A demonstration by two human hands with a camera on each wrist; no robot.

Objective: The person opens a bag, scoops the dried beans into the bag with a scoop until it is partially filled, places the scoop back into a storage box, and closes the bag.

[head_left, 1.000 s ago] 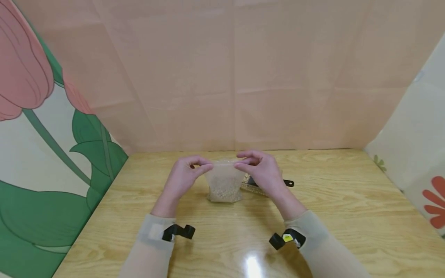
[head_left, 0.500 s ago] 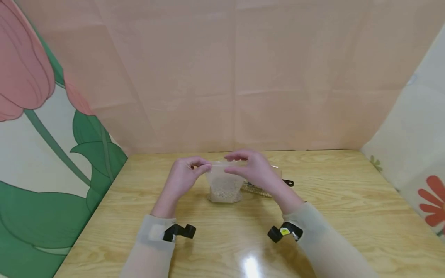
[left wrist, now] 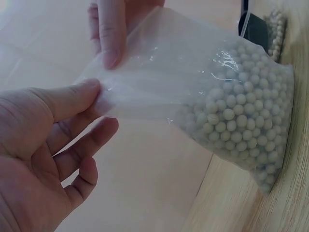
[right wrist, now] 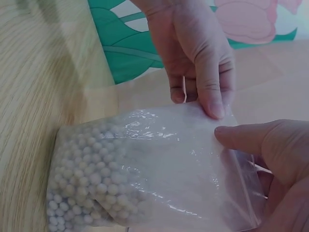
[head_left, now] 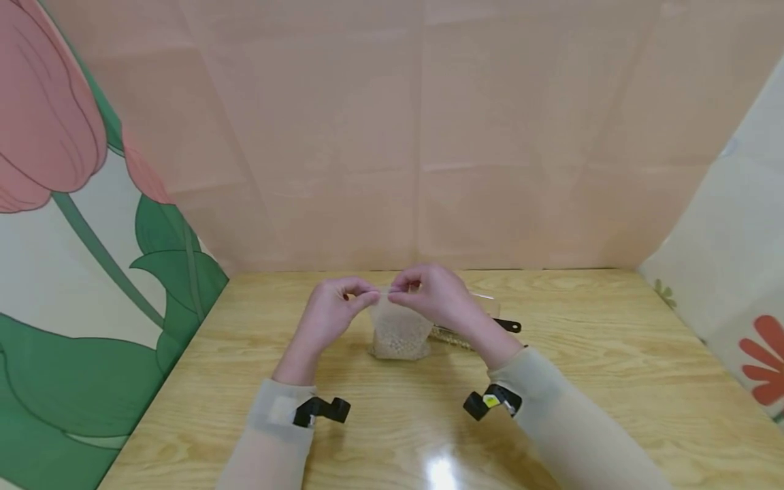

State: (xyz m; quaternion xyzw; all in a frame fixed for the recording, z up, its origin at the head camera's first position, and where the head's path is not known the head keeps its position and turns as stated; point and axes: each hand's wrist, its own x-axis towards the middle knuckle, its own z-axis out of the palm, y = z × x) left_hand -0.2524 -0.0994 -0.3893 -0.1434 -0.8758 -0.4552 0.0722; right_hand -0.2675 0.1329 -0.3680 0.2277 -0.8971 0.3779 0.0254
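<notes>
A clear zip-lock bag (head_left: 401, 330) stands upright on the table, its lower part filled with small round cream-coloured beads (left wrist: 246, 118). My left hand (head_left: 333, 309) pinches the bag's top left corner between thumb and fingers. Close beside it, my right hand (head_left: 435, 296) pinches the same top edge, its thumb almost meeting the left one. In the right wrist view the zip strip (right wrist: 244, 188) runs on past my right thumb toward the far corner. Above the beads the plastic is slack and creased.
Behind the bag, to its right, sits a clear box (head_left: 486, 305) of similar beads, partly hidden by my right hand and forearm. A black handle (head_left: 508, 326) sticks out beside it; its dark scoop (left wrist: 255, 33) shows in the left wrist view. A pink backdrop rises at the table's far edge.
My right hand let go near the bag's right corner, slid left along the top edge with fingers parted, and now pinches it beside my left hand. The left hand has kept its grip.
</notes>
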